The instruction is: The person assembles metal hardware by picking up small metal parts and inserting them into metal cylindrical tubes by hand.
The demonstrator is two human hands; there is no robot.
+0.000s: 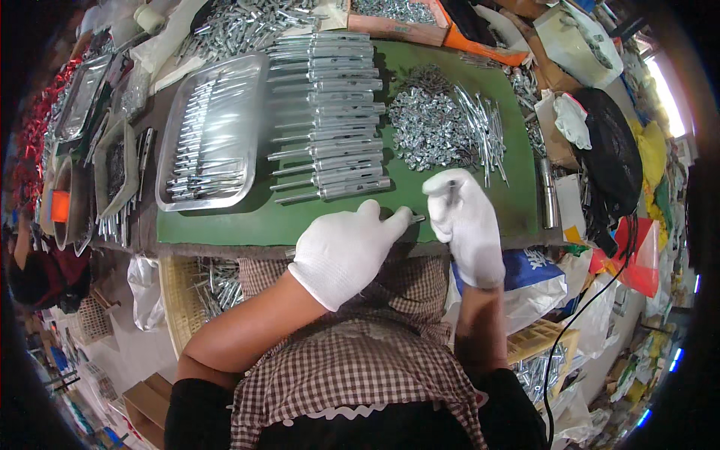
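Observation:
Both my hands wear white knitted gloves. My left hand point(349, 247), near the table's front edge, is closed around a metal piece; only its silvery tip point(418, 219) shows beyond the fingers. To its right my right hand point(472, 229) is raised with curled fingers, pinching a small dark piece point(452, 192) whose kind I cannot make out. Beyond my left hand lies a row of metal tubes with thin rods point(349, 161). Past my right hand are a heap of small shiny metal parts point(427, 127), a bundle of thin metal rods point(484, 135) and dark springs point(427, 77).
A metal tray point(259, 97) with thin rods stands on the green mat point(217, 229) at left. Loose metal parts point(251, 26) pile up behind it. A pink box point(397, 28) sits at the back. A metal cylinder point(549, 195) lies along the right edge. A black cable point(566, 330) hangs at right.

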